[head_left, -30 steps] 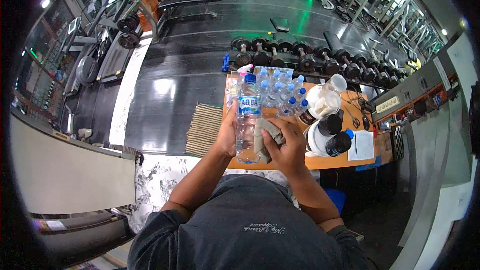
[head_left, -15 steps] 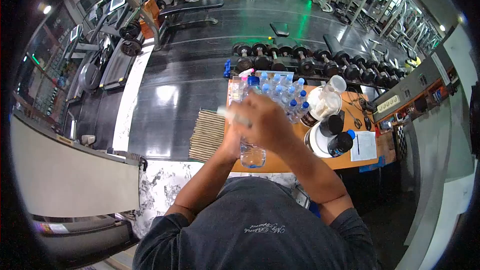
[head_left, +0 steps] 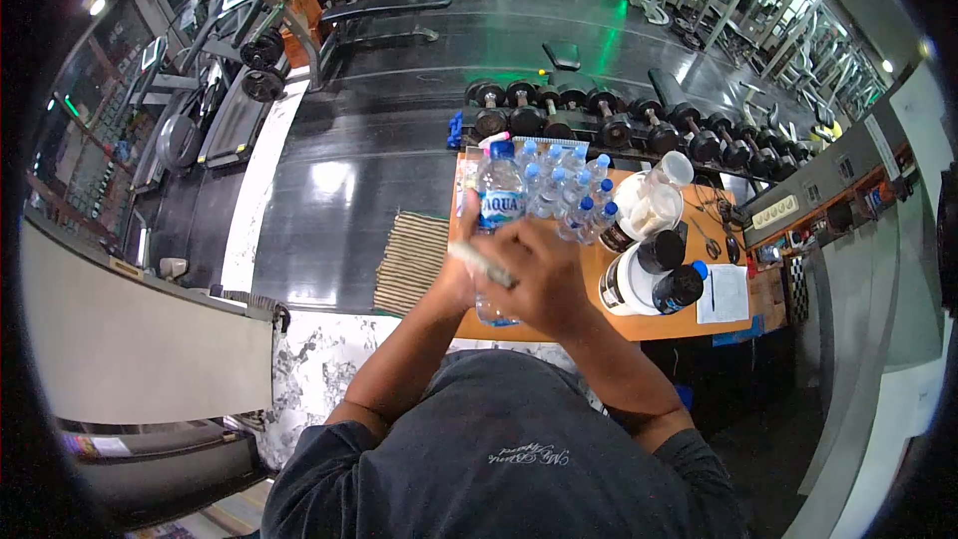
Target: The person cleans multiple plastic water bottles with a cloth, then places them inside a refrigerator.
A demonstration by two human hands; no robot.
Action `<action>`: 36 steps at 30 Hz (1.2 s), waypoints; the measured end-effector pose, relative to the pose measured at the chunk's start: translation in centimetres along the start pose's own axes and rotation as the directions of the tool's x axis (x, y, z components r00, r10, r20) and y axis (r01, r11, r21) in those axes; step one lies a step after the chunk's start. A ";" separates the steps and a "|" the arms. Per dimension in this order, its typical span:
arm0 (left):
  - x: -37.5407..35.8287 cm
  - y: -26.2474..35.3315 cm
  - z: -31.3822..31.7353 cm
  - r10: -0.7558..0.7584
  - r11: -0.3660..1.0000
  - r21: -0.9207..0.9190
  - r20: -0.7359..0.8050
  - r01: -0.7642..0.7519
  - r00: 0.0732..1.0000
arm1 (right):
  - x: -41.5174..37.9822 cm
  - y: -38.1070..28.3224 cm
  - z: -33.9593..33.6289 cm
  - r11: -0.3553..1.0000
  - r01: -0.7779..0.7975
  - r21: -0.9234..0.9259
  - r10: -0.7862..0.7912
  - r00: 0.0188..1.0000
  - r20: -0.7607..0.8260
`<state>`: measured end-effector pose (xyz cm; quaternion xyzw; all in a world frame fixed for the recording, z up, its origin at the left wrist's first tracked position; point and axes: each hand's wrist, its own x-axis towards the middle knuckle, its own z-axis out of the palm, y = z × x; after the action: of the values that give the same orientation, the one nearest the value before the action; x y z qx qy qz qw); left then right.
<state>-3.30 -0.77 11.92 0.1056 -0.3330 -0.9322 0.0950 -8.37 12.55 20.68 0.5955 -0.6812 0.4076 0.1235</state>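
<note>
An AQUA water bottle (head_left: 502, 206) with a blue cap stands upright in front of me, its label facing my way. My left hand (head_left: 457, 277) is wrapped round its left side, with the thumb running up beside the label. Across the bottle's lower half lies my right hand (head_left: 547, 274), its fingers curled round a pale folded cloth (head_left: 483, 265). Motion smears the cloth and the fingers a little. Just beyond, to the right, several smaller water bottles (head_left: 559, 190) with blue caps are grouped together.
On the wooden table (head_left: 589, 324) are white tubs (head_left: 621, 284), a black shaker bottle (head_left: 679, 287), plastic cups (head_left: 671, 172), scissors (head_left: 711, 244) and a paper with a pen (head_left: 722, 294). A dumbbell rack (head_left: 609, 125) runs behind it. A striped mat (head_left: 411, 262) lies left on the floor.
My right hand with the cloth has come down from the upper part of the bottle to its lower half, uncovering the label. My left hand still holds the bottle.
</note>
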 end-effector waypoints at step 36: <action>-1.7 1.3 -2.8 -0.087 0.995 0.035 -0.100 0.090 0.991 | -10.0 4.9 4.6 0.544 -0.599 0.587 0.737 0.675 0.006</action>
<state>-0.84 -3.01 10.86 0.1678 -0.3412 -0.9224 0.0677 -8.81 16.25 9.21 0.2420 -0.6908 0.6678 -0.1352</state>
